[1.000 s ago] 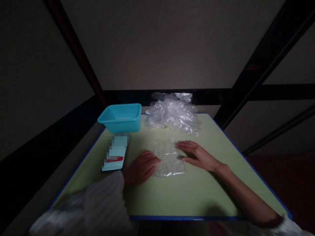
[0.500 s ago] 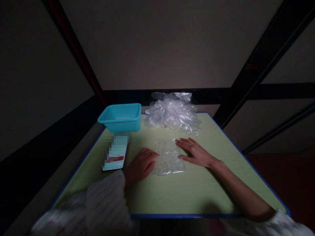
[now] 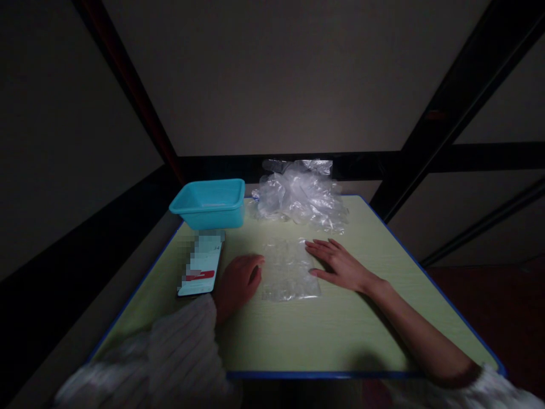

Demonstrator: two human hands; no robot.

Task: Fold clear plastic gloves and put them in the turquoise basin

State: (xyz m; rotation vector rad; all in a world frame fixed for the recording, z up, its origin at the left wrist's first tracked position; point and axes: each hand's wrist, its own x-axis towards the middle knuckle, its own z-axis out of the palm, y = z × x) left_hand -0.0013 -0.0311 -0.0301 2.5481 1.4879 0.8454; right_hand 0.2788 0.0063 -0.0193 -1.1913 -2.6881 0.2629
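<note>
A flat, creased piece of clear plastic film (image 3: 286,272) lies on the table in front of me, roughly rectangular. My right hand (image 3: 334,264) rests palm down at its right edge, fingers stretched out and thumb apart, the fingertips touching the film. At the film's left edge is my left hand (image 3: 240,281), its fingers curled in towards the thumb. Whether it pinches the edge of the film is hidden. Behind the film sits a heaped pile of thin clear plastic (image 3: 300,196), with finger-like shapes as on disposable gloves.
An open turquoise plastic basin (image 3: 213,218) stands at the back left. In front of it a phone (image 3: 202,264) with a lit screen lies beside my left hand. The pale table (image 3: 306,341) has a blue edge, and a wall rises behind it.
My left hand has drawn back to the left, off the film, and its fingers have curled in. The right hand has stayed almost still. The film's near edge lies slightly farther away.
</note>
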